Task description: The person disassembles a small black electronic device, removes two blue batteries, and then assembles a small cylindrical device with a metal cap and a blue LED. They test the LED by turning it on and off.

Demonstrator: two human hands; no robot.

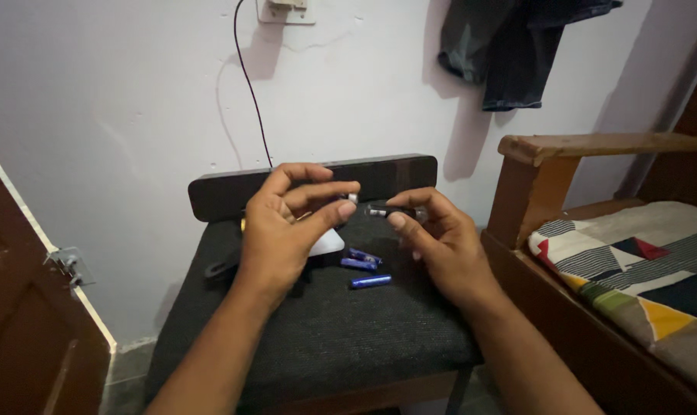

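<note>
Two hands, two small things, above a black seat

My left hand (283,230) pinches a small silver cap (352,197) in its fingertips. My right hand (440,238) grips a thin black tube (390,211), its silver tip facing the cap, close but not touching. Under them, three blue batteries (366,269) lie on the seat (325,338), beside a white thing (327,243) half hidden by my left hand.

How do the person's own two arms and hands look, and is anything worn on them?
Both forearms are bare up to the bottom edge of the picture: no sleeves, no gloves, no watch. The left hand and the right hand show no rings or markings that I can make out.
</note>
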